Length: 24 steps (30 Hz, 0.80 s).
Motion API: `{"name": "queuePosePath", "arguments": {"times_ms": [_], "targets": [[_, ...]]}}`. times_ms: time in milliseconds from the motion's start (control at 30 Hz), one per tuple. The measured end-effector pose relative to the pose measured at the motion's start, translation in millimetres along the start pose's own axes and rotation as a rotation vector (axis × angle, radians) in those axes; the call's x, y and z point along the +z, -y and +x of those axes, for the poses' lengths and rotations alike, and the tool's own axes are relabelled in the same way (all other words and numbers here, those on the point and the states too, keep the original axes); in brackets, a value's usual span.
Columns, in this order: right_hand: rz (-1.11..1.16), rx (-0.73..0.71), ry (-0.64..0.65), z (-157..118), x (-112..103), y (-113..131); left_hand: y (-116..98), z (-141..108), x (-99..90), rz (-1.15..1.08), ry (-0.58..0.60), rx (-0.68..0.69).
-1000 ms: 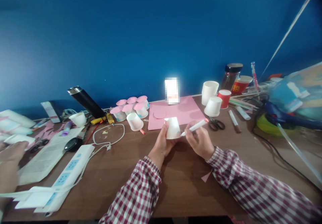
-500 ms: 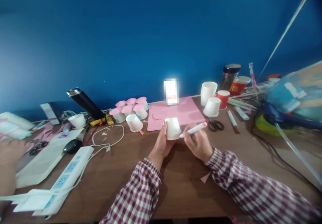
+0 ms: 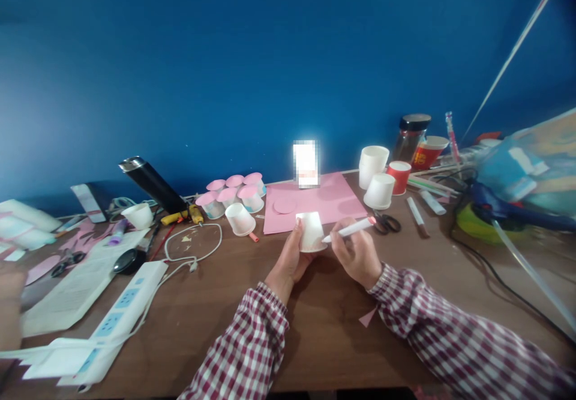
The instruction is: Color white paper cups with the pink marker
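Observation:
My left hand (image 3: 289,260) is closed around a white paper cup (image 3: 311,232), thumb along its left side. The cup is upside down, its wider rim toward me. In my right hand (image 3: 359,255) is a white marker (image 3: 353,230) with a red end pointing up to the right. Its tip is at the cup's lower right edge; whether it touches cannot be made out. Behind the cup lie pink paper sheets (image 3: 330,195) with a pink paper circle (image 3: 285,205) on them. An orange-red marker cap (image 3: 254,238) rests by another white cup (image 3: 240,219).
Several pink-topped cups (image 3: 228,195) stand at the back left. White cups (image 3: 379,191), a red cup (image 3: 398,177) and scissors (image 3: 386,222) are to the right. A power strip (image 3: 114,322), its cables and a black flask (image 3: 153,185) lie left. Another person's arm (image 3: 9,310) is at the far left.
The cup has shifted slightly right and down in my left hand, and the marker has moved slightly right with my right hand. The other person's hand has drawn back left, uncovering a pink circle.

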State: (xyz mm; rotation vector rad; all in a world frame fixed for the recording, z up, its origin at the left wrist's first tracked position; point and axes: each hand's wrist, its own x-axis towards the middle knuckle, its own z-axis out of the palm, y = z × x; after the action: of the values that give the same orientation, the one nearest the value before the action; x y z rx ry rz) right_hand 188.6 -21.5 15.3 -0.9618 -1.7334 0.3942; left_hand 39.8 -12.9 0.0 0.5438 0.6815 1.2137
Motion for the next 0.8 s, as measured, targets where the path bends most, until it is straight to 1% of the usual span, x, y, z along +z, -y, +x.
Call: {"name": "queuePosePath", "arguments": {"times_ms": [233, 333, 533, 700, 800], "targets": [[-0.02, 0.01, 0.074, 0.5, -0.6, 1.5, -1.5, 0.3, -0.2, -0.028, -0.036, 0.013], [-0.015, 0.004, 0.069, 0.2, -0.7, 2.0, -2.4, 0.0, 0.7, -0.034, -0.034, 0.012], [-0.033, -0.018, 0.071, 0.9, -0.6, 3.4, -3.2, -0.2, 2.3, 0.024, -0.047, 0.027], [-0.032, -0.021, 0.077, 0.0, 0.0, 1.9, -1.1, 0.9, -2.8, 0.036, 0.008, 0.046], [-0.041, -0.02, 0.082, -0.4, 0.5, 0.7, 0.5, 1.5, -5.9, 0.047, 0.017, 0.068]]}}
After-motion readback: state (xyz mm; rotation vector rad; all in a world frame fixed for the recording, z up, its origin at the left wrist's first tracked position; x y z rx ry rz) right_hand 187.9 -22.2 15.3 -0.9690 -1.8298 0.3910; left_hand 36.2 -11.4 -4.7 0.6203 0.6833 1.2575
